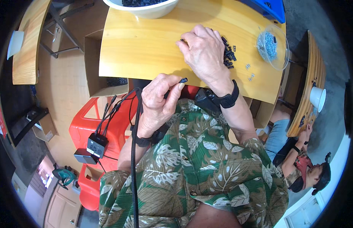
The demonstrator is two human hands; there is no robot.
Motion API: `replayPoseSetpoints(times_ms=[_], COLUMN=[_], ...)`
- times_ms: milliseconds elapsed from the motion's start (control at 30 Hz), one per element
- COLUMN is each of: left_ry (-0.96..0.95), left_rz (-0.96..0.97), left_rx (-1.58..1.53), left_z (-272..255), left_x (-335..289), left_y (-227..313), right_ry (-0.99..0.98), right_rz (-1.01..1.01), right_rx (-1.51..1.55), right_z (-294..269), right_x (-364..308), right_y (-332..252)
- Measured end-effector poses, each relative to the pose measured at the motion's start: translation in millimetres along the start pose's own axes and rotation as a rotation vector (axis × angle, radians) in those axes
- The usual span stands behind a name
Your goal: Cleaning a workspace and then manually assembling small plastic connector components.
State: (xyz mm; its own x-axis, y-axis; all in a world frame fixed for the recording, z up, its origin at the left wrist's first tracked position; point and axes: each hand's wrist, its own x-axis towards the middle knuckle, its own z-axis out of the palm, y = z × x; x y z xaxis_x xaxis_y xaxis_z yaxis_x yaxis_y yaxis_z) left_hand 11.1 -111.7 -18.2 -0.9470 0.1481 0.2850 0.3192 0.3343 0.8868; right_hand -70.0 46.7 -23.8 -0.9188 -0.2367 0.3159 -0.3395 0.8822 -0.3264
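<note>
My left hand (161,99) is closed just off the table's near edge, pinching a small black plastic piece (183,80) between thumb and index finger. My right hand (204,53) is curled low over the tabletop, its fingers bent inward. A dark bit shows at its fingertips, too small to name. Beside that hand, partly covered by it, lies a loose pile of small black plastic pieces (229,57). Several small silver screws (250,77) are scattered to the right of the pile. A clear round tub (285,57) of similar screws stands at the table's right edge.
The yellow wooden table (138,49) carries a white basin (153,11) of black pieces and a blue bin (273,13) at its far side. A cardboard box (93,64) and red stool (83,119) stand left. A black cable (134,171) hangs in front. Another person (304,169) works at right.
</note>
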Motion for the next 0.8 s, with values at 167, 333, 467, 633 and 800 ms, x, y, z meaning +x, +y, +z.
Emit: replayPoseSetpoints(times_ms=[167,333,467,633,800], left_ry=[-0.011,-0.046,-0.069,-0.137,-0.146], left_rz=[-0.020,-0.065,-0.019,0.028,0.110], left_rx=[0.001,-0.015,-0.095,-0.117,-0.129], left_z=[-0.4,0.1,7.8,16.0,20.3], left_x=[2.3,5.4,10.0,12.9,14.2], left_y=[1.4,6.6,11.8,19.6,23.6], right_ry=[-0.087,-0.038,-0.110,-0.067,-0.070], right_rz=[-0.011,0.407,0.601,0.649,0.631], right_rx=[-0.120,0.807,1.415,1.810,1.880], right_z=[0.3,-34.1,-59.2,-60.0,-65.0], right_x=[6.2,-14.8,-42.9,-76.7,-91.7], right_y=[-2.9,4.7,22.5,22.8,23.4])
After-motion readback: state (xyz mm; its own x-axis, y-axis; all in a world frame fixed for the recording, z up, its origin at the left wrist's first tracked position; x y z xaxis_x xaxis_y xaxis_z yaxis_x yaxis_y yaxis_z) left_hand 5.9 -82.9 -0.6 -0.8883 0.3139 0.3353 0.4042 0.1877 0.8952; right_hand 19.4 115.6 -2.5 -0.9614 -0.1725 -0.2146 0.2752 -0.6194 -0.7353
